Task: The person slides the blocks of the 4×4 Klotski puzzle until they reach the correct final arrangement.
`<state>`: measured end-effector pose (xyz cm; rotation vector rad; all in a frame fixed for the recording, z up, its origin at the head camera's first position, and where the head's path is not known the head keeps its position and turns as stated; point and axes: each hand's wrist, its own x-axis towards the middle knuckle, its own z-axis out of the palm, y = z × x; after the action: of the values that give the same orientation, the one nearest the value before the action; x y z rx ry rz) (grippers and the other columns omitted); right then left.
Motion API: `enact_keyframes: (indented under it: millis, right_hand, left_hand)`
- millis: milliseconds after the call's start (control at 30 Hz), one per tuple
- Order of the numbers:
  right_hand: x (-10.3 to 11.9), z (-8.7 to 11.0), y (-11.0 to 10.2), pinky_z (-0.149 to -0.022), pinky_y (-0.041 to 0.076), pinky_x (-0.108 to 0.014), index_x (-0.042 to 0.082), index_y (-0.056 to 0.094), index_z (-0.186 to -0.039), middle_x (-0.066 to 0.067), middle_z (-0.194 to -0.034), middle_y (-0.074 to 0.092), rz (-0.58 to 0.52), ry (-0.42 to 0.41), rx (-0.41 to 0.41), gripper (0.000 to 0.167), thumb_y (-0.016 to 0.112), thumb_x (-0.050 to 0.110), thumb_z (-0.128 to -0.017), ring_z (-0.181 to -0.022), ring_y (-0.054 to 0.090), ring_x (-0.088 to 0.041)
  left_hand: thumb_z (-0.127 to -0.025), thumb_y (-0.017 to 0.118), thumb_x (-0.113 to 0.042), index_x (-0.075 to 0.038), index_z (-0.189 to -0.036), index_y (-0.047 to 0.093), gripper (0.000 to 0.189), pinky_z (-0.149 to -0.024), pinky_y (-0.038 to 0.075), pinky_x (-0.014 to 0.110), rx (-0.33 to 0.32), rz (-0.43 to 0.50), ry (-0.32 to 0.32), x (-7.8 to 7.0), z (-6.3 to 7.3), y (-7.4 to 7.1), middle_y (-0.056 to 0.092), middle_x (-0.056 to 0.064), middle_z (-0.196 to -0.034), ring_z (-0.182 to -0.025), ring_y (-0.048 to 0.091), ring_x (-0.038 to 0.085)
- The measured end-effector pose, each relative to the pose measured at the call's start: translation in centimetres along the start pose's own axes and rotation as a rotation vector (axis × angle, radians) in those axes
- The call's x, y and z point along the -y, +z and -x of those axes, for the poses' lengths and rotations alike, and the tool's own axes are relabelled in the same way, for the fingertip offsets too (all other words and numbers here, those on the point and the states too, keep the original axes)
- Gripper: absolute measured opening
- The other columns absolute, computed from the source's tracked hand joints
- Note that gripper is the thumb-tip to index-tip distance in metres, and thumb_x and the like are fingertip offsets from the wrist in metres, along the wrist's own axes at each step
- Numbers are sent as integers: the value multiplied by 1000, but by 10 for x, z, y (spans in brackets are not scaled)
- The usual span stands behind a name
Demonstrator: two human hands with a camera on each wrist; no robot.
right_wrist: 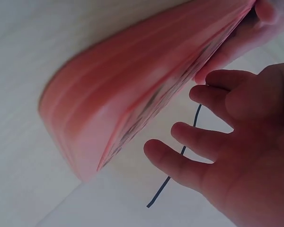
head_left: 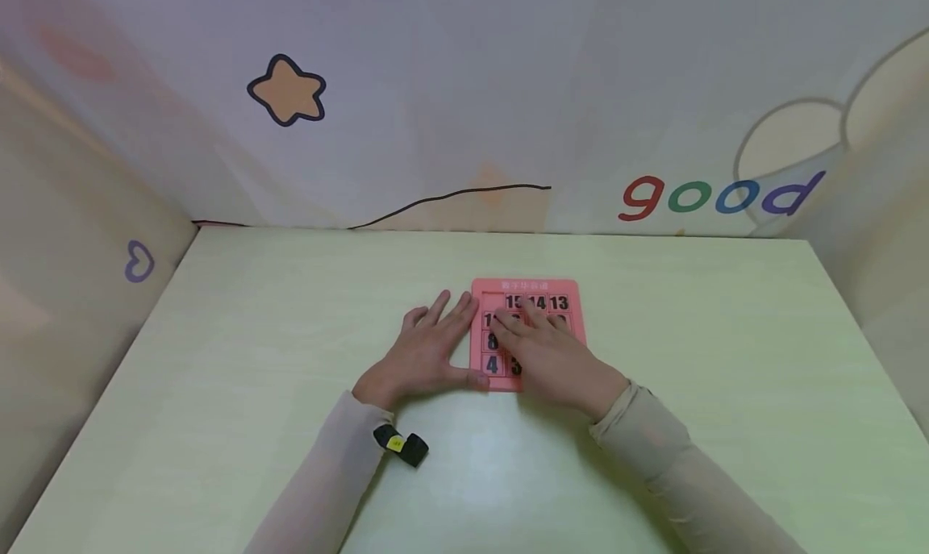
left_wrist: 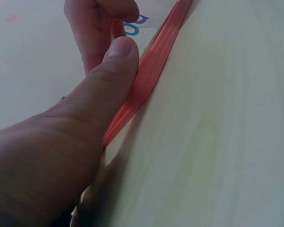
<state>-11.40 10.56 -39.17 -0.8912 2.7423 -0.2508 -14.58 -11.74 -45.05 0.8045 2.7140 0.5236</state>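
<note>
A pink number sliding puzzle (head_left: pixel 526 285) lies flat on the table, with numbered tiles and a gap at its upper left. Tiles 15, 14 and 13 show in its top row. My left hand (head_left: pixel 428 351) spreads along the puzzle's left side, fingertips at the upper left edge and thumb on the lower left corner. In the left wrist view, the thumb (left_wrist: pixel 116 71) rests against the pink side edge. Over the tiles, my right hand (head_left: pixel 555 359) reaches with fingers extended and covers several of them. The right wrist view shows its fingers (right_wrist: pixel 194 142) loosely bent close to the tile face.
The pale table (head_left: pixel 239 360) spreads around the puzzle. Behind it hangs a printed backdrop (head_left: pixel 435 94) with a star and the word "good". A black band with a yellow label (head_left: pixel 402 444) sits at the left cuff.
</note>
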Motion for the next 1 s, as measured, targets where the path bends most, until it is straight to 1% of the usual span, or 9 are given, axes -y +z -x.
enact_keyframes:
  millis: [133, 300, 533, 633, 733, 867, 933, 1000]
  right_hand:
    - [1, -1, 0, -110, 23, -70, 6, 45, -152, -12, -160, 35, 1, 24, 9, 55, 60, 10, -100, -151, 11, -43]
    - [3, -2, 0, -111, 22, -69, 7, 46, -152, -10, -160, 36, 8, 29, 24, 53, 58, 12, -101, -151, 11, -42]
    - [4, -5, -2, -110, 24, -70, 8, 47, -152, -11, -159, 37, 28, 44, 28, 55, 62, 16, -99, -151, 11, -42]
    - [2, -8, -4, -110, 24, -70, 8, 46, -152, -11, -159, 37, 25, 43, 37, 57, 63, 18, -98, -151, 13, -43]
    - [-1, -12, -6, -110, 24, -70, 7, 46, -153, -12, -160, 37, 12, 43, 47, 56, 60, 16, -99, -150, 15, -45]
    - [-6, -19, -8, -111, 24, -68, 9, 45, -153, -10, -160, 36, -17, 54, 56, 51, 50, 14, -103, -150, 17, -44]
    - [-9, -24, -9, -113, 22, -66, 11, 44, -154, -9, -160, 36, -36, 64, 61, 50, 48, 16, -104, -150, 16, -42]
    - [-12, -28, -9, -113, 21, -66, 13, 44, -154, -8, -161, 35, -46, 70, 69, 51, 49, 19, -104, -151, 14, -41]
  left_hand:
    - [-83, 57, -78, -19, -164, 8, 111, -120, 5, 48, -10, -13, 3, -2, 1, -2, 5, -4, -168, -154, -8, 22]
    - [-83, 59, -78, -19, -164, 9, 112, -119, 6, 50, -16, -12, 4, -3, 2, -3, 5, -4, -168, -154, -8, 23]
    - [-83, 60, -76, -19, -164, 10, 111, -119, 6, 51, -22, -3, 14, -6, 1, -6, 5, -4, -169, -154, -7, 24]
    - [-83, 60, -77, -20, -164, 10, 111, -119, 5, 50, -15, 4, 7, -6, 1, -6, 5, -5, -168, -154, -8, 23]
    - [-83, 60, -77, -21, -164, 10, 110, -119, 5, 50, -11, 10, 5, -5, 1, -5, 5, -6, -168, -154, -8, 22]
    - [-83, 59, -77, -21, -164, 9, 110, -119, 5, 50, -10, 7, 9, -4, 0, -2, 5, -7, -168, -154, -8, 22]
    - [-83, 58, -78, -21, -164, 9, 110, -119, 5, 50, -8, 4, 6, -3, 0, -1, 4, -7, -168, -154, -8, 22]
    - [-83, 59, -77, -22, -163, 9, 110, -119, 5, 50, -2, 5, 0, -2, 0, 0, 4, -7, -168, -154, -8, 23]
